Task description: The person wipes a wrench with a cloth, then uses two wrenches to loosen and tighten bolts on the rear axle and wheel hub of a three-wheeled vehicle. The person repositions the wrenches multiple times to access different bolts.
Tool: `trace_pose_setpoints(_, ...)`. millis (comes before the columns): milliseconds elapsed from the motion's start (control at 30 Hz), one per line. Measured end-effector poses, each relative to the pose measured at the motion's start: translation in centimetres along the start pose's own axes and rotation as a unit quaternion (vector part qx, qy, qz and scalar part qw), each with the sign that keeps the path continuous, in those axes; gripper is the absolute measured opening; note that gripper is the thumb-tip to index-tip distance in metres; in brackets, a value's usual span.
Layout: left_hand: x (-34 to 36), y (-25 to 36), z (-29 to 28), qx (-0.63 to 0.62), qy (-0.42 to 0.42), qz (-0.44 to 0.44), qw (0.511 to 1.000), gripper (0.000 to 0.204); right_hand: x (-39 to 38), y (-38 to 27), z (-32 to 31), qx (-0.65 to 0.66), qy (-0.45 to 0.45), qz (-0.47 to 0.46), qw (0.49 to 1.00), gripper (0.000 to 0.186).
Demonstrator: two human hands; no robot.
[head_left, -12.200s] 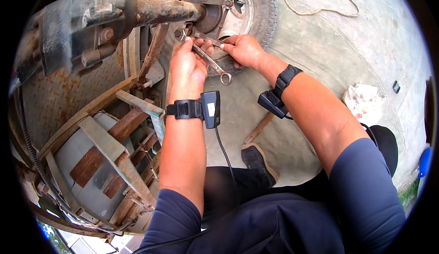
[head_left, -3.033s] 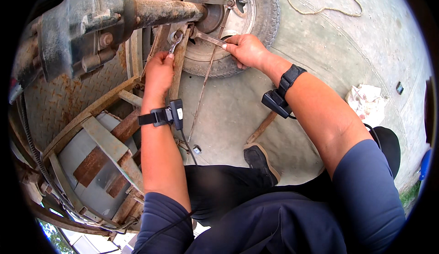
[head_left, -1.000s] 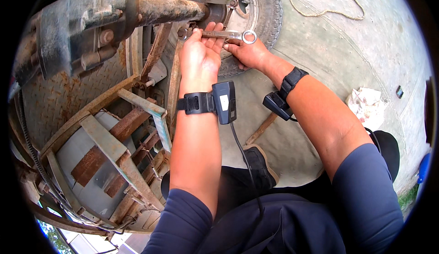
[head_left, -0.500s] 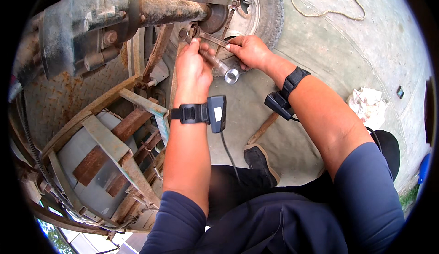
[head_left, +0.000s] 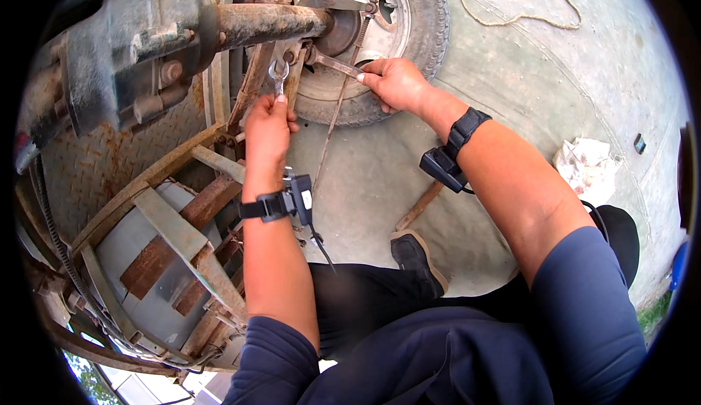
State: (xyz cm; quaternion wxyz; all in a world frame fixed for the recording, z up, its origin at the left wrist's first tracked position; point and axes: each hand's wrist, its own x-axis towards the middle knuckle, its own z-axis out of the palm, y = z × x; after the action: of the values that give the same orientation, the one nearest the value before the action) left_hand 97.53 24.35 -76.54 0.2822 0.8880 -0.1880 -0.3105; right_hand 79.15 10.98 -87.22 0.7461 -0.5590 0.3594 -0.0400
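Note:
My left hand [head_left: 267, 129] grips a steel wrench [head_left: 278, 74] whose open jaw points up at a fastener under the rusty axle tube [head_left: 264, 22]. My right hand [head_left: 394, 84] holds the handle of a second wrench [head_left: 332, 63], its head set on a bolt beside the axle near the wheel hub [head_left: 337, 29]. Both wrists carry black strapped devices. The wheel with its tyre [head_left: 431, 18] lies just behind my right hand.
A rusty differential housing [head_left: 124, 47] and chassis frame [head_left: 171, 219] fill the left side. A thin rod [head_left: 337, 109] hangs down from the hub. A rope [head_left: 511, 14], a white rag [head_left: 588, 171] and a wooden stick [head_left: 420, 204] lie on the concrete. My shoe [head_left: 416, 255] rests below.
My left hand has slid left and down from the hub, now holding a wrench upright under the axle. My right hand's wrench has shifted onto the bolt beside the axle.

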Motion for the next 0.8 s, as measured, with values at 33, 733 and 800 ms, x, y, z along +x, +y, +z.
trace_pose_setpoints(33, -0.9, 0.5, 0.6, -0.105, -0.022, -0.034, 0.994, 0.015, 0.0, 0.0, 0.0, 0.000, -0.001, -0.003, 1.000, 0.036)
trace_pose_setpoints(733, 0.4, 7.4, 9.2, -0.570, -0.026, -0.095, 0.816, 0.023, -0.1, -0.4, 0.2, -0.006, 0.004, -0.003, 1.000, 0.036)
trace_pose_setpoints(800, 0.8, 7.5, 9.3, -0.588, -0.037, -0.080, 0.804, 0.030, 0.1, -0.2, 0.4, -0.002, 0.001, -0.008, 1.000, 0.036)
